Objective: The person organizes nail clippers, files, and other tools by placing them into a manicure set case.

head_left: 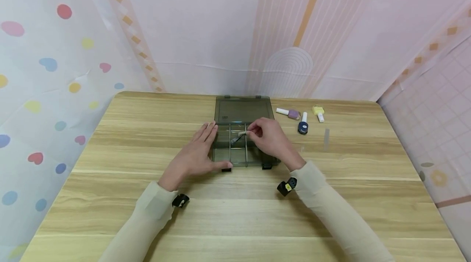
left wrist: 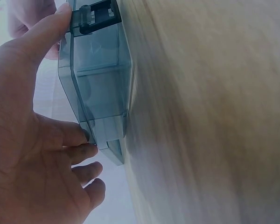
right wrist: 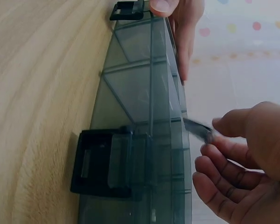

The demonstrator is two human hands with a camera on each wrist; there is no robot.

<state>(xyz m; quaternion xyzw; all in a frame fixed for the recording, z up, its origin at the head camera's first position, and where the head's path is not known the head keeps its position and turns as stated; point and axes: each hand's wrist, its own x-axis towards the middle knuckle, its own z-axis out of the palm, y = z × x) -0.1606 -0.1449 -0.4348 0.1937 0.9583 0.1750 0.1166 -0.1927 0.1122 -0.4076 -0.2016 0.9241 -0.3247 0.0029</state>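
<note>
"Where was the small metal tool [right wrist: 196, 128]?"

"Pinched in the fingers of the right hand [head_left: 271, 138], jutting toward their eight o'clock over the divided box [head_left: 220, 154]. Whether it touched a divider, I couldn't tell."

"And the left hand [head_left: 195, 155]?"

"Fingers extended against the box's nine o'clock side, thumb on its front edge at seven. The lid [head_left: 241, 108] lay folded back at twelve."

"Room around it?"

"Purple [head_left: 294, 114], navy [head_left: 303, 127] and yellow bottles [head_left: 318, 110] sat toward two. The bench's [head_left: 235, 221] far edge ran just past the lid; wood stretched toward six."
</note>
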